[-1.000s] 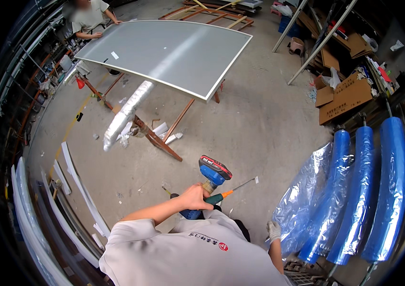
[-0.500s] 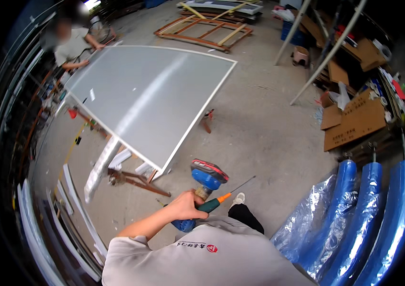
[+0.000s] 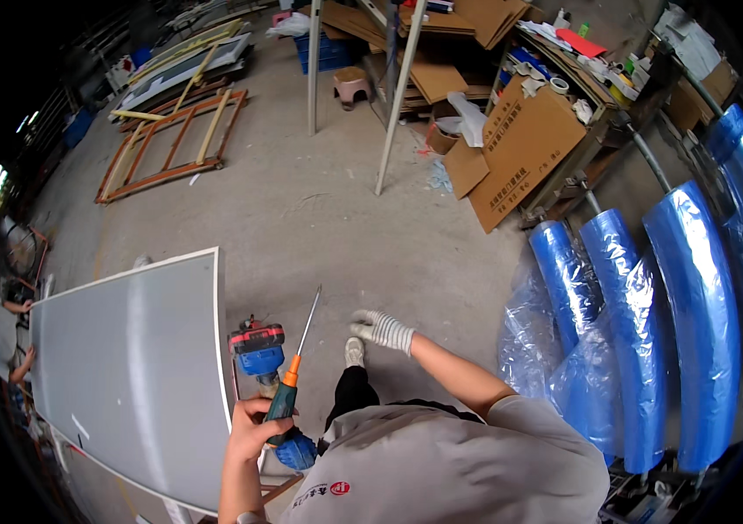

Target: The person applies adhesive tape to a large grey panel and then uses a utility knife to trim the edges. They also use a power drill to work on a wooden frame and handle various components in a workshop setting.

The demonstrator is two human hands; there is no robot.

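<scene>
Framed grey panel (image 3: 162,341) already laid out at left; drill (image 3: 262,361) and screwdriver (image 3: 292,374), both gripped by left hand (image 3: 253,426), not yet on it; gloved right hand (image 3: 382,331) apparently empty, fingers narrow.

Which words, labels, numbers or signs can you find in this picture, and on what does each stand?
Cardboard: rows of dark characters across its brown side; I won't copy them out.
Shirt: small characters beside a round red emblem; likewise not copied.
Drill: any marking is too small to read.
Screwdriver: no lettering can be made out.
</scene>
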